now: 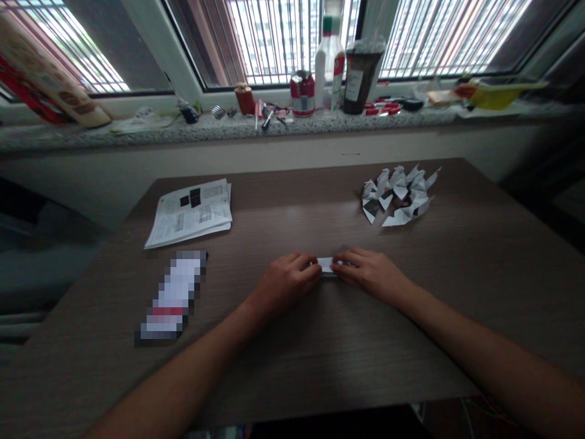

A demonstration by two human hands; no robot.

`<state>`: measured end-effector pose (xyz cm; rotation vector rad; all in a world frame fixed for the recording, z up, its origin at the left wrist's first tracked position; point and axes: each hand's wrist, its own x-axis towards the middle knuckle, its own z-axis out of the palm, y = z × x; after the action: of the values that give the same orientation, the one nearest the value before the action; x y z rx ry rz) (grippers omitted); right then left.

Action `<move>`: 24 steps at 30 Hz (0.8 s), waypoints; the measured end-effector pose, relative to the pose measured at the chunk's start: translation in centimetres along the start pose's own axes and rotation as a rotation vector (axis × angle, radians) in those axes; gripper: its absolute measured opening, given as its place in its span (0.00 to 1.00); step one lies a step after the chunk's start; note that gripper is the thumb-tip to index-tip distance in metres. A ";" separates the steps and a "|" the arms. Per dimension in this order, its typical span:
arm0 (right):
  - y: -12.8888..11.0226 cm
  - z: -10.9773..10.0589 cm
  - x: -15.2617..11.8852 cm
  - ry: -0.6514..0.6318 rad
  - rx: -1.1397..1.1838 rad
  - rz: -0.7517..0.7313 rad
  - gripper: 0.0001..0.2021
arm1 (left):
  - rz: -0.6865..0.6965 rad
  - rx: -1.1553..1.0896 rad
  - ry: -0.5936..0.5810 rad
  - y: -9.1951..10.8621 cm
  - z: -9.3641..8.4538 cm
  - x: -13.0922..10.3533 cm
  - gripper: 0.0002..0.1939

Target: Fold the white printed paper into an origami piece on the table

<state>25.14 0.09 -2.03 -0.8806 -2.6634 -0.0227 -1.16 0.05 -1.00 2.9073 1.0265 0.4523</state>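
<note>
A small folded piece of paper [326, 266] lies at the middle of the brown table [292, 341], white on top with a printed lower edge. My left hand [292, 277] pinches its left end, and my right hand [365, 271] pinches the right end. Both hands rest low over the tabletop, and their fingers cover much of the paper. Further back on the right sits a cluster of several folded paper figures [404, 189], made from printed sheets. At the back left lies a stack of printed sheets [196, 210].
A phone-like slab with a blurred screen [173, 296] lies to the left of my arm. Along the granite windowsill [219, 131] stand a red can [302, 94], a bottle [324, 67], a dark-filled plastic cup [359, 79] and a yellow container [496, 94].
</note>
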 end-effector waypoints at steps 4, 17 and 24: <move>0.0 0.1 -0.4 -0.014 0.022 -0.007 0.13 | 0.001 0.001 -0.012 0.6 -0.3 -0.8 0.10; -0.6 -0.9 -0.4 -0.043 0.114 0.047 0.15 | -0.125 0.022 -0.061 1.7 -0.1 -1.3 0.27; -0.7 -1.0 -0.5 -0.028 0.272 -0.005 0.14 | -0.057 -0.097 -0.110 0.1 0.1 -1.3 0.25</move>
<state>25.40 -0.85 -1.17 -0.7896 -2.6115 0.3443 -2.06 -0.85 -1.39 2.7751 1.0385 0.3263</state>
